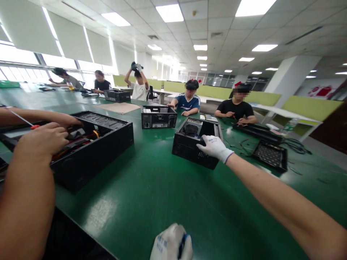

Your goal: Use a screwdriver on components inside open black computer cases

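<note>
My right hand (213,146), in a white work glove with blue print, grips the near top edge of an open black computer case (193,148). Its fingers are hooked over the rim. Inside that case a power supply with a round fan grille (192,129) shows. Low in the picture, close to my body, my left hand (170,243) in a matching glove is closed above the green table (135,202). Something blue and dark shows between its thumb and fingers; I cannot make out what it is.
On the left a co-worker's bare hands (43,139) work over a larger open case (94,159), with a red-handled screwdriver (34,126). Another case (159,117) stands ahead. A black perforated part (270,155) and cables (296,145) lie right. Several people sit across the table.
</note>
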Available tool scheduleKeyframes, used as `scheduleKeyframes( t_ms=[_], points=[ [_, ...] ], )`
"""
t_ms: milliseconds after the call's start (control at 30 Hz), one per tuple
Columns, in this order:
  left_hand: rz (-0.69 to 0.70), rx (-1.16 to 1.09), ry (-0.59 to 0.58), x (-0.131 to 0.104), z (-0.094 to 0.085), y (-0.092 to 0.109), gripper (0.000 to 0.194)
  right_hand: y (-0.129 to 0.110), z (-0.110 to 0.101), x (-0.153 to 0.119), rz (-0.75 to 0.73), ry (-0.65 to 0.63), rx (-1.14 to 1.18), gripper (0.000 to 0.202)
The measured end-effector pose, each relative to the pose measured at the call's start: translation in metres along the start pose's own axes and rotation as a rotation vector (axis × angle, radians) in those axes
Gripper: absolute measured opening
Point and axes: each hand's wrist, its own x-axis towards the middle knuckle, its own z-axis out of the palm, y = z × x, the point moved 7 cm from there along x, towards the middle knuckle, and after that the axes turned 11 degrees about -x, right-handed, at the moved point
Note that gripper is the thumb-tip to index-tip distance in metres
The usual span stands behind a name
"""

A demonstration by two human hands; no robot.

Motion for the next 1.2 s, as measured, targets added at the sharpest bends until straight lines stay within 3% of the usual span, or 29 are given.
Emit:
scheduleKeyframes(
  t_ms=[233,433,567,767,867,1000,1100,1200],
  points=[
    [0.043,0.002,-0.049,-0.008,0.019,-0.016,0.021,-0.003,-0.040,-0.133,-0.128,0.066,0.064,0.052],
    [0.089,0.042,0.018,-0.004,0.010,-0.009,0.022,-0.006,-0.069,-0.239,-0.190,0.176,0.116,0.043],
    [0.144,0.043,0.024,-0.006,0.002,0.005,0.026,-0.010,-0.087,-0.289,-0.226,0.222,0.159,0.040],
    [0.032,-0.010,0.094,-0.026,-0.020,0.013,0.024,-0.011,-0.106,-0.340,-0.272,0.265,0.239,0.031],
    [0.052,-0.033,0.171,-0.031,-0.042,0.034,0.025,-0.012,-0.113,-0.358,-0.294,0.284,0.289,0.027],
    [0.184,-0.078,0.176,-0.018,-0.068,0.087,0.022,-0.017,-0.120,-0.376,-0.311,0.275,0.323,0.024],
    [0.307,-0.061,0.072,-0.003,-0.073,0.132,0.017,-0.021,-0.124,-0.390,-0.318,0.286,0.351,0.022],
    [0.405,-0.001,-0.114,0.009,-0.060,0.166,0.012,-0.024,-0.125,-0.405,-0.319,0.287,0.400,0.018]
  ],
)
